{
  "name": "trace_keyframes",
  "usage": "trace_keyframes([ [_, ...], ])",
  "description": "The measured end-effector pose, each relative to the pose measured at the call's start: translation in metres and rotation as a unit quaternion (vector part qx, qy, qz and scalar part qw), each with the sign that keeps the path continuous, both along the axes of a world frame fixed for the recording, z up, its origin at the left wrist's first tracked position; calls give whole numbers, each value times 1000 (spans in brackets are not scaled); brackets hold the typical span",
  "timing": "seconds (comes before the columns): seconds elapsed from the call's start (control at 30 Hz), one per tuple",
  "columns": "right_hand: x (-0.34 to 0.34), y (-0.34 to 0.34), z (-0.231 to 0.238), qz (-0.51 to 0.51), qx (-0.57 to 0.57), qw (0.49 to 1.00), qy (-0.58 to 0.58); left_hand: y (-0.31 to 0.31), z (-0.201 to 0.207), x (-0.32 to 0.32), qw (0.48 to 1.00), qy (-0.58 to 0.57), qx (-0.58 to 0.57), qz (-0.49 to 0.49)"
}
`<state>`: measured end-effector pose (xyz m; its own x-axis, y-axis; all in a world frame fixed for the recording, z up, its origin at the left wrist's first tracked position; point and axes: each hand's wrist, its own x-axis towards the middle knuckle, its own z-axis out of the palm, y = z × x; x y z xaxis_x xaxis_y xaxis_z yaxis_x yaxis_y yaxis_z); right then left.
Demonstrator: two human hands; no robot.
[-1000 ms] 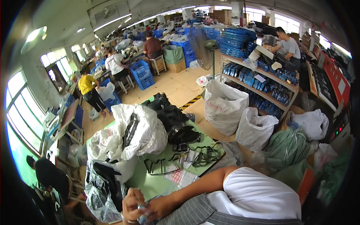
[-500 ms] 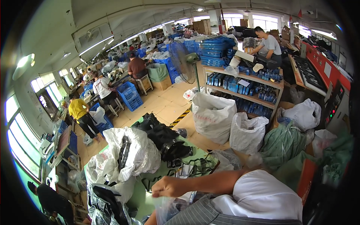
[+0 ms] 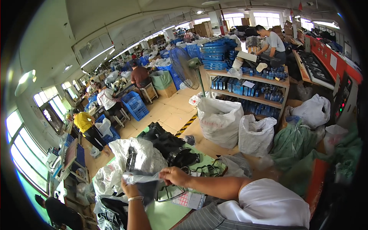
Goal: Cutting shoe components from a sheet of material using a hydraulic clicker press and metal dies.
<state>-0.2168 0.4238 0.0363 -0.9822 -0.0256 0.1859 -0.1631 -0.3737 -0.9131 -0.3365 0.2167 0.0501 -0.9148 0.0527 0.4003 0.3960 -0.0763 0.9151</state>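
Note:
A transparent plastic bag (image 3: 141, 178) is stretched between my hands above the green table (image 3: 165, 213). Its upper edge is in the closed fingers of my left hand (image 3: 130, 188), and my right hand (image 3: 175, 176) pinches the other end. Something dark (image 3: 148, 190) shows in or behind the bag; I cannot tell which. Below my right hand lies a printed sheet (image 3: 190, 199) with a red grid, beside thin black frame-like pieces (image 3: 207, 169). A heap of black goods (image 3: 168, 147) lies farther back, next to a large white sack (image 3: 147, 155).
Black items in plastic (image 3: 111, 209) crowd the table's near left. White woven sacks (image 3: 220, 122) and a green sack (image 3: 294, 143) stand on the floor to the right, before a shelf (image 3: 249, 97) of blue boxes. A fan (image 3: 184, 67) stands beyond; several people work around the room.
My left hand has come up into view at the bag. My right hand has risen slightly and moved right, and the bag is now stretched out between both hands.

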Motion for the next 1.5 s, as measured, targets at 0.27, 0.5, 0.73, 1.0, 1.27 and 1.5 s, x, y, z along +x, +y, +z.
trace_keyframes([
  [0.27,-44,-19,-34,159,-7,966,-202,-22,0,22,991,-31,-57,-115],
  [0.5,-86,-20,36,-32,373,913,164,-11,-3,25,972,-72,-66,-215],
  [0.73,-19,-85,26,-197,370,866,274,10,-32,46,962,-101,254,-27],
  [1.0,-13,-75,-7,-32,433,866,247,-1,-79,78,995,-42,-43,-80],
  [1.27,2,-71,-42,-29,408,893,185,0,-82,126,959,-223,177,10],
  [1.5,14,-70,-62,2,394,910,128,-29,-106,145,914,-289,214,-187],
])
